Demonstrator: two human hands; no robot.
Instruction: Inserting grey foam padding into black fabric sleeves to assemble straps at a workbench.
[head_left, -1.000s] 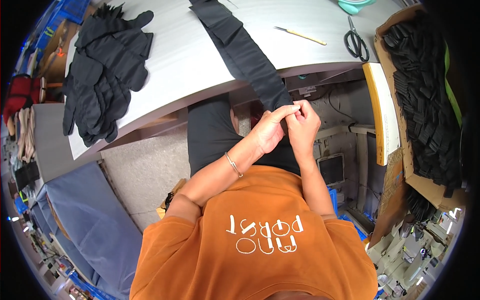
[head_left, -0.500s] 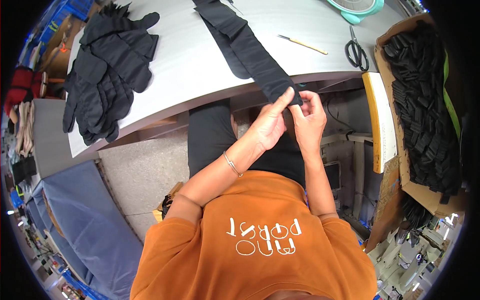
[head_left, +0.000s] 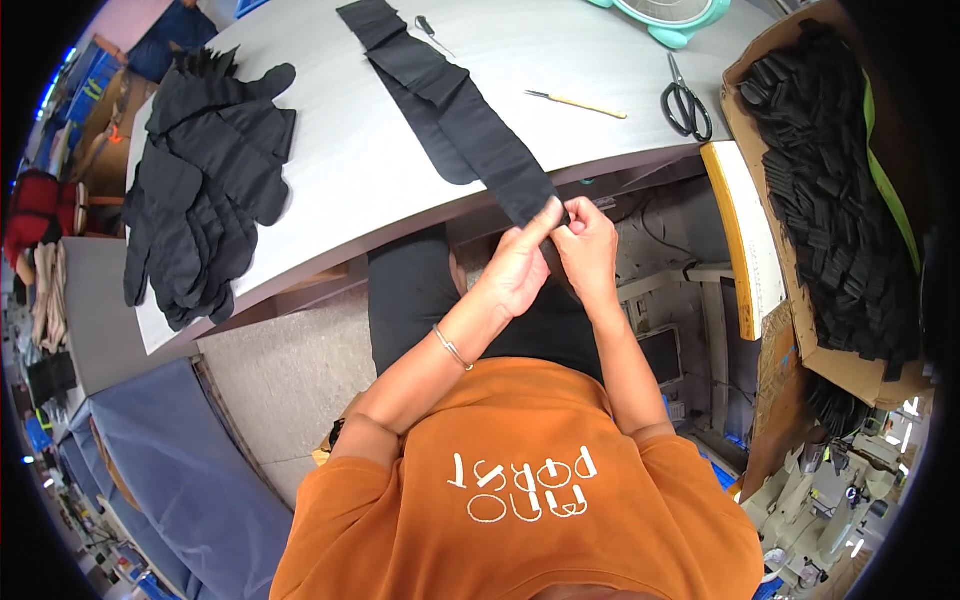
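Observation:
A long black fabric strip [head_left: 490,140] runs from the far middle of the table over its front edge toward me. My left hand [head_left: 520,268] pinches the strip's near end, thumb laid on top. Against the same end, the fingers of my right hand [head_left: 588,250] are pressed together, their tips touching the left thumb. What lies between the right fingertips is mostly hidden, but the corner of the strip reaches them. Beneath the strip, a wider black fabric piece with a rounded end [head_left: 445,160] rests on the table.
On the white table [head_left: 330,130], a heap of black fabric pieces [head_left: 205,190] lies at the left. Toward the right are a thin yellow-handled tool [head_left: 580,104], black-handled scissors [head_left: 687,108] and a teal-rimmed round object [head_left: 680,25]. A cardboard box [head_left: 745,80] of black pieces stands far right.
My right fingers have curled in closer to the strip's end, beside the left thumb. The whole view has shifted a little; the table things keep their places.

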